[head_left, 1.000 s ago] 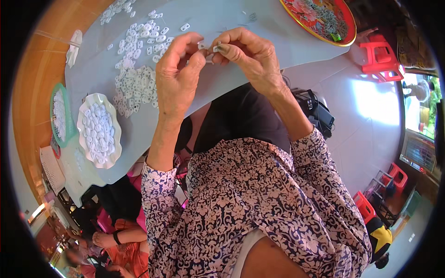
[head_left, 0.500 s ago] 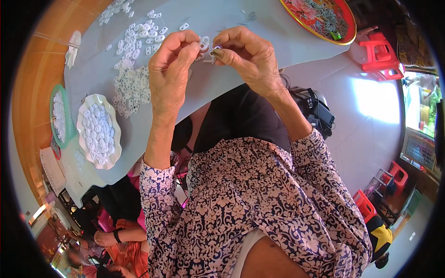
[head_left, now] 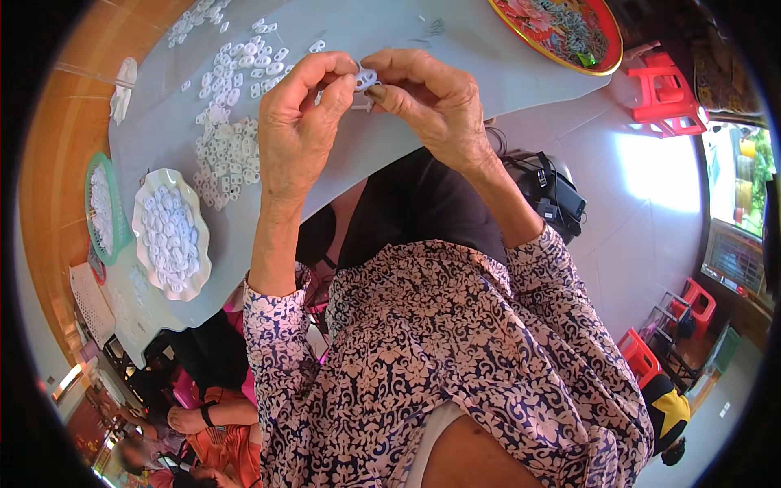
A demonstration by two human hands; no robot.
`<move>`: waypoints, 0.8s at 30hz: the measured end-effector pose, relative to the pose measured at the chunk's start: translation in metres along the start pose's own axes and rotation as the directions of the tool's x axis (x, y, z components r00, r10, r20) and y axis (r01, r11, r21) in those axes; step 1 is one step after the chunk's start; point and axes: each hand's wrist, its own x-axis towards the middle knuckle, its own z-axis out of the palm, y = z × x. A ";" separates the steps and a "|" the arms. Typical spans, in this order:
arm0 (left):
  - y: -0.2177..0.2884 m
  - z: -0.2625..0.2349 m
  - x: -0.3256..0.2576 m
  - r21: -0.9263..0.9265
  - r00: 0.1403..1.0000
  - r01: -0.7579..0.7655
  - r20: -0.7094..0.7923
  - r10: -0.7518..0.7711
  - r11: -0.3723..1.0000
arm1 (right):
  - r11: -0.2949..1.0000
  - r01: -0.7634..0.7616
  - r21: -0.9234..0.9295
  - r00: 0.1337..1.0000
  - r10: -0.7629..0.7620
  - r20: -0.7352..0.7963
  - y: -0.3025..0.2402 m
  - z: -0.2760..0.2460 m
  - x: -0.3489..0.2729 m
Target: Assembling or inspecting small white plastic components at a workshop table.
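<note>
Between my two hands, over the table's near edge, is a small white oval plastic piece (head_left: pixel 365 79) with holes in it. My left hand (head_left: pixel 305 114) pinches its left side between thumb and forefinger. The thumb and forefinger of my right hand (head_left: pixel 435 98) close on its right side; the thumbnail looks dark. Just below the fingers a small pale part (head_left: pixel 360 106) shows in part on the table. Left of my left hand lie a heap of flat white pieces (head_left: pixel 228 159) and, farther off, scattered rounder white pieces (head_left: pixel 244 61).
A scalloped white dish (head_left: pixel 202 264) full of white pieces stands at the left, beside a green basket (head_left: pixel 124 224). A red tray (head_left: pixel 612 41) of grey metal parts sits at the far right of the grey table (head_left: pixel 488 65). Red stools (head_left: pixel 663 93) and a seated person (head_left: pixel 220 431) are nearby.
My hands have come together. The white piece at my left fingers and the small part at my right fingers, apart before, now meet, and the piece is tilted.
</note>
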 end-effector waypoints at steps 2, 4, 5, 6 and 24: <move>0.003 0.005 -0.001 -0.018 0.997 -0.032 -0.077 0.030 0.999 | 0.999 0.011 0.049 1.000 -0.010 -0.016 0.000 0.001 0.000; 0.004 0.007 -0.005 0.040 0.998 -0.027 -0.048 0.029 0.999 | 0.996 0.000 0.089 1.000 0.002 -0.029 -0.004 0.003 -0.001; 0.003 0.008 -0.006 0.097 1.000 -0.023 -0.018 0.025 0.995 | 0.992 -0.010 0.129 0.999 0.016 -0.042 -0.005 0.004 -0.001; -0.001 0.010 -0.006 0.187 0.998 -0.066 0.010 0.065 0.980 | 0.992 -0.011 0.127 0.999 0.016 -0.044 -0.003 0.002 -0.001; -0.005 0.007 -0.006 0.114 0.999 0.014 0.032 -0.017 0.993 | 0.999 -0.029 0.036 1.000 0.029 0.003 -0.003 0.002 -0.001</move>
